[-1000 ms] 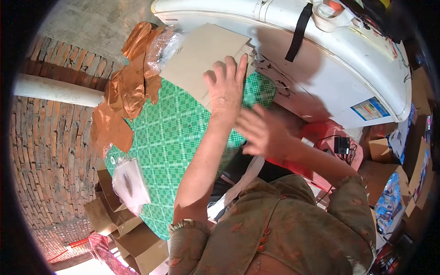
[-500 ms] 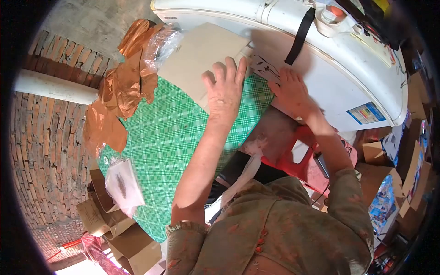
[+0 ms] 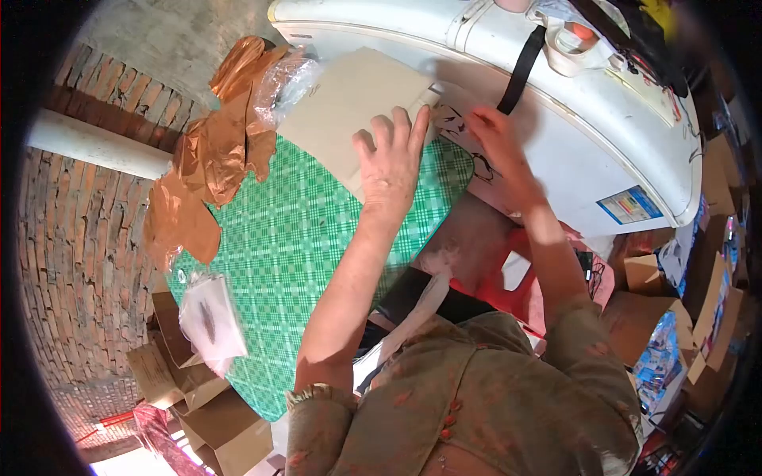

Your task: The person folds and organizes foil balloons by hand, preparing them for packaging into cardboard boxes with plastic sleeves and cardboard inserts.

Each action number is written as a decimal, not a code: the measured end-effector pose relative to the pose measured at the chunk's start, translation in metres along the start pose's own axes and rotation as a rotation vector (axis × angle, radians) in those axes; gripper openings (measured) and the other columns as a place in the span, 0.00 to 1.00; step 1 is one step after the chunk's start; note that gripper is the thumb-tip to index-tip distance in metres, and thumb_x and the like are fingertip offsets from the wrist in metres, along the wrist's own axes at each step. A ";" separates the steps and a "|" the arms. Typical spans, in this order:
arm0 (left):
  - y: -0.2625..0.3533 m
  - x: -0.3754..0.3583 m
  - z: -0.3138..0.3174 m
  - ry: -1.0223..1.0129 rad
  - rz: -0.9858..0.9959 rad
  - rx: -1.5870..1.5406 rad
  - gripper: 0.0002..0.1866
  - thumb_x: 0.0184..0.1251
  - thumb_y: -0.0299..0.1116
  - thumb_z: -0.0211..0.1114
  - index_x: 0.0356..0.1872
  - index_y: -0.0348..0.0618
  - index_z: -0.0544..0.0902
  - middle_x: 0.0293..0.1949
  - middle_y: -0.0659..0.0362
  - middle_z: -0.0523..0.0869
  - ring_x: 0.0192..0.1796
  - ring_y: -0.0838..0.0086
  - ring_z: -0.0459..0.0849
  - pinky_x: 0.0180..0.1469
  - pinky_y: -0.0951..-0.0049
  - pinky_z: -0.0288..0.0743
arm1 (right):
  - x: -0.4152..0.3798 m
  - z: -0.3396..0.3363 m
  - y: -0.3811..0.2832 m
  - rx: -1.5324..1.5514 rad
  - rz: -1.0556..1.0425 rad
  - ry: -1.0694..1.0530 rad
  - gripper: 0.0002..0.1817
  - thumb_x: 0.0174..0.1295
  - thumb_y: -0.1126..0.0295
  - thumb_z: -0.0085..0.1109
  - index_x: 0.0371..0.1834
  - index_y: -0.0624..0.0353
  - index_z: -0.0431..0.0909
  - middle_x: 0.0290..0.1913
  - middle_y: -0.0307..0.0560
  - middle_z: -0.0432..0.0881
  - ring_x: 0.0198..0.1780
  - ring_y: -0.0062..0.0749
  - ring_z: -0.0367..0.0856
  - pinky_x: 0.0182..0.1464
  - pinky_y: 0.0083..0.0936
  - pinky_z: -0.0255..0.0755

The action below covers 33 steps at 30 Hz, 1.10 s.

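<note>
A flat sheet of cardboard [image 3: 357,103] lies at the far end of the bench [image 3: 294,238], which wears a green checked cloth. The left hand [image 3: 390,159] rests palm down on the cardboard's near corner, fingers spread wide and flat, gripping nothing. The right hand [image 3: 496,147] lies just beside the cardboard's right edge, fingers stretched out against the white appliance [image 3: 571,127] that stands behind it; whether its fingertips touch the cardboard cannot be told, and it holds nothing that shows. Dark markings on the appliance next to the cardboard are partly covered by that hand and hard to read. Left of the cardboard, crumpled copper-coloured wrapping [image 3: 214,151] and a clear plastic bag [image 3: 287,79] overlap its far left corner. Well away from the cardboard, at the bench's near left edge, a clear packet [image 3: 210,317] holds something small and dark. Below it stand open cardboard boxes [image 3: 230,420], their contents out of sight.
</note>
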State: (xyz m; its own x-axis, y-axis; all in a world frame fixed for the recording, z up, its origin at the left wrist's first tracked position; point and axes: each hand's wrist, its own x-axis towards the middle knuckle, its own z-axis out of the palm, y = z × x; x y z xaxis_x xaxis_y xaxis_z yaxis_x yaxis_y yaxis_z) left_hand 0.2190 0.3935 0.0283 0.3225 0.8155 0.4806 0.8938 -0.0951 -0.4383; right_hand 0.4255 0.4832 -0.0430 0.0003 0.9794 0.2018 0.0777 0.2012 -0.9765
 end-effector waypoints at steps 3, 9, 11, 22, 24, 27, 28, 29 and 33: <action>0.001 0.000 0.004 0.028 0.008 -0.017 0.43 0.64 0.37 0.70 0.83 0.58 0.67 0.71 0.54 0.71 0.68 0.54 0.71 0.66 0.42 0.67 | -0.051 -0.048 0.024 -0.095 0.230 0.027 0.10 0.71 0.66 0.66 0.43 0.62 0.87 0.34 0.48 0.87 0.33 0.38 0.82 0.40 0.32 0.77; 0.009 -0.004 0.001 -0.044 -0.078 -0.190 0.40 0.74 0.38 0.60 0.87 0.56 0.61 0.85 0.50 0.59 0.84 0.43 0.57 0.75 0.22 0.58 | -0.196 -0.082 0.144 -1.605 0.433 -1.161 0.27 0.69 0.57 0.61 0.69 0.53 0.82 0.67 0.56 0.86 0.68 0.51 0.86 0.58 0.57 0.85; 0.003 -0.013 -0.024 0.074 -0.065 -0.275 0.38 0.71 0.38 0.60 0.84 0.56 0.68 0.81 0.51 0.66 0.82 0.46 0.63 0.77 0.26 0.55 | -0.195 -0.067 0.126 -1.379 0.437 -0.964 0.20 0.75 0.58 0.53 0.58 0.57 0.88 0.65 0.65 0.85 0.63 0.62 0.88 0.55 0.55 0.86; -0.188 -0.189 -0.059 0.072 -0.445 -0.382 0.40 0.61 0.35 0.76 0.77 0.47 0.73 0.80 0.46 0.68 0.82 0.44 0.64 0.80 0.41 0.62 | -0.272 -0.069 0.118 -0.275 1.291 -0.575 0.17 0.75 0.62 0.63 0.59 0.60 0.80 0.55 0.49 0.84 0.57 0.43 0.85 0.61 0.41 0.79; -0.224 -0.227 -0.046 0.020 -0.516 -0.360 0.38 0.64 0.36 0.76 0.76 0.46 0.74 0.80 0.46 0.68 0.83 0.46 0.64 0.80 0.44 0.63 | -0.266 -0.058 0.095 -0.247 1.289 -0.617 0.16 0.76 0.62 0.62 0.58 0.61 0.80 0.53 0.49 0.85 0.54 0.41 0.86 0.58 0.39 0.80; -0.266 -0.256 -0.024 -0.036 -0.584 -0.371 0.37 0.66 0.36 0.75 0.76 0.45 0.74 0.80 0.46 0.68 0.83 0.48 0.64 0.80 0.47 0.64 | -0.243 -0.052 0.055 -0.235 1.241 -0.741 0.15 0.77 0.63 0.61 0.56 0.63 0.81 0.49 0.49 0.86 0.51 0.38 0.87 0.55 0.36 0.81; -0.277 -0.260 -0.014 -0.048 -0.602 -0.380 0.36 0.66 0.36 0.75 0.76 0.45 0.74 0.80 0.46 0.68 0.83 0.49 0.65 0.80 0.47 0.64 | -0.230 -0.051 0.038 -0.230 1.215 -0.795 0.15 0.78 0.63 0.60 0.56 0.64 0.81 0.48 0.48 0.87 0.49 0.37 0.87 0.53 0.35 0.81; -0.286 -0.260 -0.006 -0.056 -0.613 -0.403 0.36 0.67 0.36 0.75 0.76 0.45 0.74 0.80 0.46 0.68 0.83 0.49 0.65 0.80 0.47 0.64 | -0.217 -0.050 0.018 -0.221 1.182 -0.853 0.15 0.78 0.63 0.60 0.55 0.64 0.81 0.47 0.48 0.87 0.48 0.36 0.88 0.52 0.34 0.81; -0.317 -0.252 0.038 -0.073 -0.659 -0.493 0.34 0.68 0.37 0.74 0.75 0.45 0.75 0.80 0.46 0.68 0.82 0.48 0.66 0.80 0.47 0.64 | -0.158 -0.021 -0.074 -0.166 0.958 -1.120 0.14 0.80 0.64 0.58 0.53 0.67 0.82 0.42 0.48 0.89 0.43 0.32 0.89 0.47 0.30 0.83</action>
State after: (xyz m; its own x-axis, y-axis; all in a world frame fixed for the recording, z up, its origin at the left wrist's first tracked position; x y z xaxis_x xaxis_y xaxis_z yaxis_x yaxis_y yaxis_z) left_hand -0.1571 0.2394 0.0169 -0.3216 0.8253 0.4643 0.9323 0.1901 0.3078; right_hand 0.4409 0.3132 -0.0013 -0.6285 0.2527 -0.7356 0.6019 -0.4410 -0.6657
